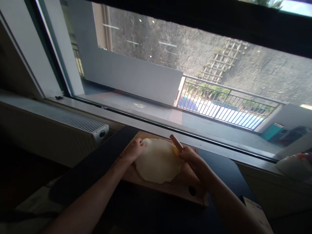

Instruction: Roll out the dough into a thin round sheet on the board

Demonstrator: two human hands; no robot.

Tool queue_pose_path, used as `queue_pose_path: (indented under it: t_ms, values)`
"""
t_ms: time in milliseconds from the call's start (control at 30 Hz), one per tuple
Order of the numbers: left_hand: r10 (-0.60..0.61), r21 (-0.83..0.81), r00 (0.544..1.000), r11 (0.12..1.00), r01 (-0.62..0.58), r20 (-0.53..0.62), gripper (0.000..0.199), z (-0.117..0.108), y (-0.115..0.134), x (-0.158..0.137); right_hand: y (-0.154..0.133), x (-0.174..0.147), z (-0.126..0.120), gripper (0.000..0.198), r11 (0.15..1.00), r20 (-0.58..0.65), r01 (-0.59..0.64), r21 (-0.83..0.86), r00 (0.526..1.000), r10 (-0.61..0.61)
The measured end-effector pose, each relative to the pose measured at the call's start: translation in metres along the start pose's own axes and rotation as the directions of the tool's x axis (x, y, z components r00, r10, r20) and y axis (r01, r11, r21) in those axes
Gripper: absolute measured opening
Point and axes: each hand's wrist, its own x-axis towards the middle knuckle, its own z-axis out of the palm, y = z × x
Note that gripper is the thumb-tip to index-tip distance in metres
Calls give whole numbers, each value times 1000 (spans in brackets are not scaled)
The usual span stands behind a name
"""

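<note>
A wide, pale sheet of dough [158,162] lies roughly oval on a wooden board [175,191] with a dark round hole near one corner. My left hand [135,150] is closed at the dough's upper left edge, its fingers curled on the rim. Over the dough's right side, my right hand [189,154] wraps round a short wooden rolling pin [175,142], whose end sticks out toward the window. Part of the pin is hidden by that hand.
The board rests on a dark table [226,177] beside a window sill [151,126]. A radiator [73,125] stands at left. A phone-like flat object [255,211] lies at the table's right edge, and a pale bag-like item [292,165] sits at far right.
</note>
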Motion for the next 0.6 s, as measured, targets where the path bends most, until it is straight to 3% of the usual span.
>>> queue_pose_path:
  t_ms: [100,200,333,400,500,600]
  values:
    - [-13,60,999,998,15,-35,31,3,0,-5,6,-13,-3,29,981,-110,23,-192,993,-45]
    - [62,190,992,981,-39,-114,43,11,2,-22,-2,-28,-3,37,944,-198,87,-318,968,-156]
    - [135,185,971,978,-98,-199,43,17,-4,-32,-32,-44,23,45,859,-175,296,-417,902,-395]
    - [129,144,964,985,-97,-234,42,19,-9,-28,-47,-43,41,47,839,-219,335,-430,862,-456]
    - [121,108,961,989,-97,-249,43,21,-12,-23,-59,-17,52,48,869,-294,289,-402,858,-421]
    - [120,98,966,990,-100,-229,45,21,-14,-24,-59,28,39,48,926,-324,154,-345,906,-272]
